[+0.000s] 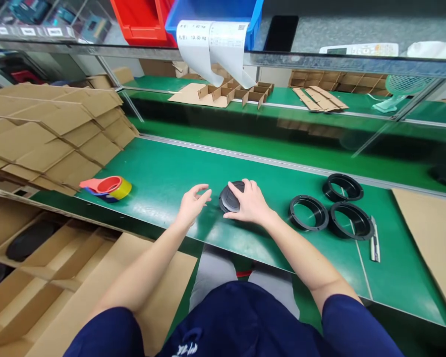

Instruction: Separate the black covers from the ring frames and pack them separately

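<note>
My right hand point(250, 202) grips a round black plastic part point(228, 199) with a flat, lid-like top, its fingers over the far edge and the thumb at the near side. The part is at the middle of the green work table point(163, 173), and part of it is hidden under the hand. Just left of it, apart from the part, my left hand point(194, 202) is held with fingers spread and nothing in them. Three black plastic rings, one of them the nearest ring point(309, 213), lie to the right of my right hand.
A utility knife point(374, 240) lies beside the rings. Tape rolls point(109, 187) sit at left, near stacked cardboard dividers point(55, 134). A divided carton point(33, 297) holding black parts stands lower left. Overhead, a shelf carries a blue bin point(223, 10), a red bin point(143, 22) and a phone point(281, 33).
</note>
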Motion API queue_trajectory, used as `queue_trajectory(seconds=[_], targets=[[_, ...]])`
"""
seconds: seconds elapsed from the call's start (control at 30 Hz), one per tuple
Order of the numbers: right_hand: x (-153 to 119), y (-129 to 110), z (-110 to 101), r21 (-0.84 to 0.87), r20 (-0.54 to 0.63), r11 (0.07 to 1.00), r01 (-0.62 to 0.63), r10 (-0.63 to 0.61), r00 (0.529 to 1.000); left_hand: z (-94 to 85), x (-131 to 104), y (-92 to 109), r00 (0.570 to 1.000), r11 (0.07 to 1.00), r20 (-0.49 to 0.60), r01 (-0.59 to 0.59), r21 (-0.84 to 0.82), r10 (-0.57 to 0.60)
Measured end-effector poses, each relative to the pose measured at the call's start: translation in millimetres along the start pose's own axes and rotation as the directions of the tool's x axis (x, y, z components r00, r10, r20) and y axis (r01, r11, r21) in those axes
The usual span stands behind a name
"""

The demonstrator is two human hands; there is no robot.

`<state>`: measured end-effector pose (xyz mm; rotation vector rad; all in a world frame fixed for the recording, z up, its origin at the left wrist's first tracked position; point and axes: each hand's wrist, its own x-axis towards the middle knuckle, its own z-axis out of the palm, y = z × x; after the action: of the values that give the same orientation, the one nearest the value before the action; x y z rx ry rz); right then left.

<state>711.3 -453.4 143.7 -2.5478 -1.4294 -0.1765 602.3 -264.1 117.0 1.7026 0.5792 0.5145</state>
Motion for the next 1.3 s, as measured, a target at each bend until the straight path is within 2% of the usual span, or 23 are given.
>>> queue_trajectory(seconds=[0.1,0.27,0.33,0.4,0.47,0.53,0.57,0.6,0.67,0.73,0.8,0.87,0.9,0.97,1.03,1.1,1.2,1.3], targets=[[3.5,-3.5,7.8,0.028,-0.031,1.000,0.010,-0.009,0.999,-8.9,-6.1,-2.3,0.997,0.999,-0.065,-0.036,-0.024,0.035],[3.1,-9.8,24.1,0.049,-0.018,0.999,0.013,-0.012,1.000,-0.1,-7.5,-6.1,0.989,0.994,-0.102,-0.111,-0.002,0.111],[1.1,-6.8,23.7,0.083,-0.035,0.996,0.016,-0.013,0.999,3.5,-5.8,3.9,0.986,0.987,-0.075,-0.148,0.061,0.152],[-5.4,4.4,17.3,0.153,-0.126,0.988,0.015,0.004,0.992,7.2,-3.8,22.2,0.967,0.953,-0.046,-0.238,0.189,0.251],[-18.0,23.2,7.9,0.255,-0.301,0.967,-0.011,0.090,0.949,15.3,-1.7,41.7,0.905,0.852,-0.011,-0.396,0.342,0.425],[-34.4,44.0,0.0,0.371,-0.473,0.928,-0.041,0.227,0.851,31.0,0.3,52.2,0.817,0.695,0.098,-0.540,0.475,0.568],[-42.6,53.0,-2.3,0.427,-0.530,0.903,-0.046,0.291,0.796,41.6,1.1,52.1,0.785,0.618,0.192,-0.590,0.519,0.589],[-49.7,60.2,-3.3,0.477,-0.562,0.878,-0.045,0.344,0.752,53.0,1.5,48.6,0.769,0.553,0.307,-0.624,0.553,0.561],[-59.6,68.0,-2.1,0.558,-0.562,0.830,-0.026,0.401,0.723,74.5,1.5,35.5,0.761,0.464,0.503,-0.649,0.603,0.411],[-63.0,68.3,1.0,0.611,-0.531,0.791,0.006,0.405,0.744,88.2,1.3,23.2,0.764,0.412,0.587,-0.641,0.647,0.268],[-62.2,64.7,3.3,0.637,-0.508,0.770,0.035,0.385,0.771,90.8,2.2,18.8,0.766,0.385,0.613,-0.635,0.670,0.195],[-60.2,60.7,4.5,0.646,-0.501,0.762,0.055,0.368,0.783,83.6,4.1,22.1,0.755,0.408,0.638,-0.636,0.655,0.151],[-59.3,59.2,4.9,0.646,-0.494,0.761,0.058,0.359,0.792,76.8,4.9,25.0,0.756,0.452,0.640,-0.623,0.638,0.138],[-58.0,57.5,6.4,0.646,-0.475,0.761,0.057,0.343,0.810,58.1,4.5,30.1,0.774,0.601,0.615,-0.566,0.565,0.150],[-57.6,56.7,9.5,0.640,-0.453,0.767,0.047,0.328,0.829,33.7,-1.8,31.9,0.807,0.755,0.549,-0.496,0.429,0.219],[-59.2,55.3,14.5,0.628,-0.426,0.777,0.041,0.299,0.854,5.9,-17.3,30.2,0.835,0.834,0.463,-0.463,0.299,0.298],[-67.8,52.0,25.2,0.583,-0.362,0.812,0.028,0.228,0.904,-38.0,-58.6,24.0,0.858,0.841,0.324,-0.482,0.245,0.398],[-78.5,54.2,39.3,0.495,-0.317,0.868,0.031,0.147,0.937,-84.6,-110.4,15.5,0.834,0.763,0.185,-0.551,0.338,0.520]])
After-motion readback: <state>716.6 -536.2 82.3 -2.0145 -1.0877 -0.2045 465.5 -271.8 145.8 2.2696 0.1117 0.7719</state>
